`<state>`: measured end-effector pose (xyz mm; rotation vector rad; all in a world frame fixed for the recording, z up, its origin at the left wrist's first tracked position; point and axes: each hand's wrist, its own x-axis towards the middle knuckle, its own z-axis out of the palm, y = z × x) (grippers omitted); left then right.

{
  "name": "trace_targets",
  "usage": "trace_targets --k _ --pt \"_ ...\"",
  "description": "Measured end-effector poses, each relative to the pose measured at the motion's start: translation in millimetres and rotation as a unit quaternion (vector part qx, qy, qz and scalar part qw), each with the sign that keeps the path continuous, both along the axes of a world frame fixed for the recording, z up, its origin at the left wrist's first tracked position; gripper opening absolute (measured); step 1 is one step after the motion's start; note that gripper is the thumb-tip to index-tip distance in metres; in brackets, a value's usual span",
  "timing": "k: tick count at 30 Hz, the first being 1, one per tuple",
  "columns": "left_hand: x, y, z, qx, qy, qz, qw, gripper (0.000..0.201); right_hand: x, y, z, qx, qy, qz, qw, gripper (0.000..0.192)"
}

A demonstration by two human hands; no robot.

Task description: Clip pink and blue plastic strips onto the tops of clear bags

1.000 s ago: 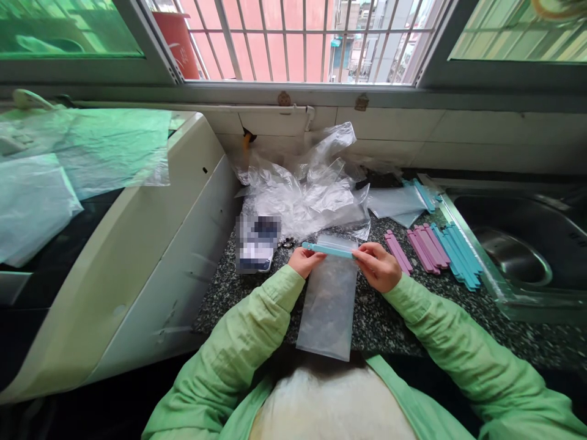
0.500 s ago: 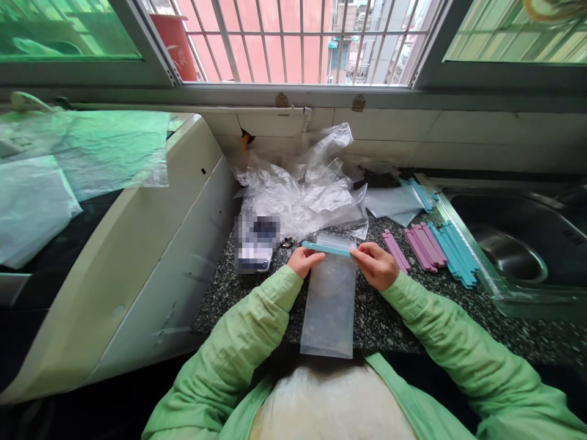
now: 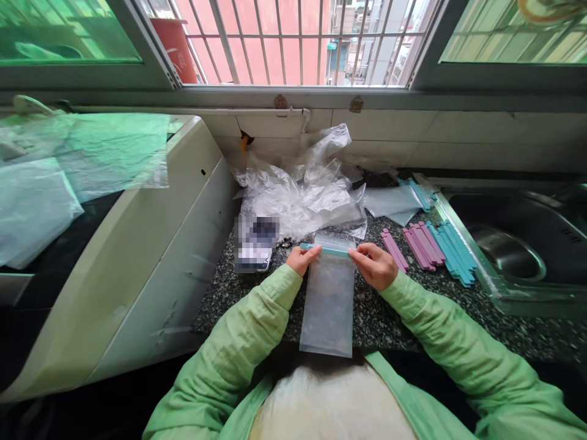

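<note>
A clear plastic bag [image 3: 328, 305] lies flat on the speckled counter [image 3: 394, 318], its near end hanging over the front edge. Across its far end sits a teal sealing clip [image 3: 326, 249]. My left hand [image 3: 300, 260] pinches the clip's left end and my right hand [image 3: 376, 266] pinches its right end. Both sleeves are light green.
Pink clips [image 3: 415, 244] and teal clips [image 3: 452, 253] lie in a row right of my hands, beside a steel sink [image 3: 509, 244]. Crumpled clear plastic [image 3: 305, 192] is heaped behind the bag. A blurred flat object [image 3: 257, 243] lies left. A white appliance [image 3: 151, 244] borders the counter's left.
The bag has straightened so it hangs squarely toward me, and the clip has levelled across its top. Both hands kept their hold.
</note>
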<state>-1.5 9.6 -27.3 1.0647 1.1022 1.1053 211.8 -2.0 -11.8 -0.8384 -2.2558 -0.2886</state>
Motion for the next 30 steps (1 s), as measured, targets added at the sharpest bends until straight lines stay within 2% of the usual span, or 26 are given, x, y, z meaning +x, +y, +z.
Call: trace_targets --k 5,8,10,12,14,15,17,20,25,30 --pt "-0.8 -0.1 1.5 -0.008 -0.004 0.012 1.0 0.054 0.5 1.3 1.2 -0.065 0.071 0.007 0.995 0.027" --pt "-1.9 0.8 -1.2 -0.018 -0.018 0.012 1.0 0.051 2.4 5.4 0.9 -0.169 0.18 -0.01 0.969 0.037" --pt "-2.3 1.3 -3.2 -0.017 -0.024 0.01 1.0 0.05 3.1 9.1 0.4 -0.289 0.237 -0.01 0.927 0.041" --pt "-2.2 1.2 -3.6 -0.006 -0.028 0.007 1.0 0.05 2.4 12.1 0.0 -0.419 0.26 0.011 0.87 0.046" --pt "-1.6 0.3 -1.6 0.009 -0.025 0.003 1.0 0.049 0.6 13.4 0.0 -0.507 0.266 0.034 0.819 0.048" --pt "-1.2 -0.5 0.5 0.015 -0.02 0.0 1.0 0.049 -0.5 13.3 0.2 -0.53 0.27 0.037 0.803 0.048" --pt "-0.2 -2.5 6.3 0.019 -0.007 -0.008 1.0 0.049 -2.4 12.1 0.8 -0.547 0.285 0.027 0.787 0.046" --pt "1.0 -5.7 16.9 0.02 0.001 -0.018 1.0 0.047 -3.5 9.3 2.1 -0.544 0.309 0.01 0.78 0.043" --pt "0.1 -7.3 29.5 0.01 -0.015 0.01 1.0 0.039 -2.6 7.6 2.5 -0.522 0.335 0.013 0.784 0.037" --pt "-4.4 -5.0 30.6 0.015 -0.025 0.06 0.998 0.034 -0.6 8.3 0.4 -0.498 0.342 0.004 0.797 0.033"
